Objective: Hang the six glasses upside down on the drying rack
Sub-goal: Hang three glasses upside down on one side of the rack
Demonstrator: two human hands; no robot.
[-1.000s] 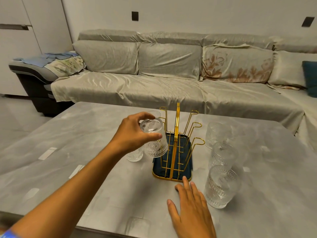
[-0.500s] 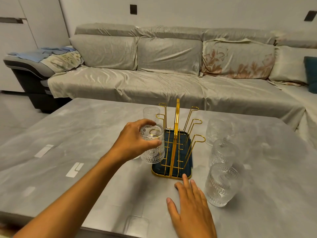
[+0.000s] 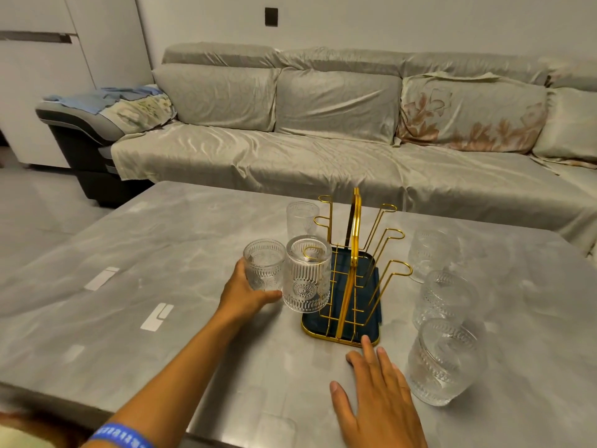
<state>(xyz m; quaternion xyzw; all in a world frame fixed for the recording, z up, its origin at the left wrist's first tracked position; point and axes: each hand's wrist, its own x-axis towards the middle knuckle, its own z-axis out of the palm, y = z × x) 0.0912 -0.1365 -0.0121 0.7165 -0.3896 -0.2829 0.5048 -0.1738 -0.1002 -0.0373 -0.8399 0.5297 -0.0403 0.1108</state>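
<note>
A gold wire drying rack (image 3: 355, 221) with a dark blue tray stands mid-table. One ribbed glass (image 3: 307, 275) hangs upside down on its front-left prong. Just left of it, my left hand (image 3: 243, 294) wraps around an upright glass (image 3: 263, 265) that stands on the table. Another upright glass (image 3: 302, 216) is behind, by the rack's back-left prong. To the right of the rack stand three more glasses: far (image 3: 433, 253), middle (image 3: 443, 299) and near (image 3: 445, 362). My right hand (image 3: 378, 396) lies flat on the table, fingers spread, fingertips near the tray's front rim.
The grey marble-look table (image 3: 161, 253) ends close to me at the bottom. A long grey sofa (image 3: 323, 150) runs behind it. The rack's other prongs (image 3: 399, 270) carry nothing.
My left hand set the inverted glass onto the front-left prong, let it go, and moved left to grip the upright glass beside it. My right hand stayed flat on the table.
</note>
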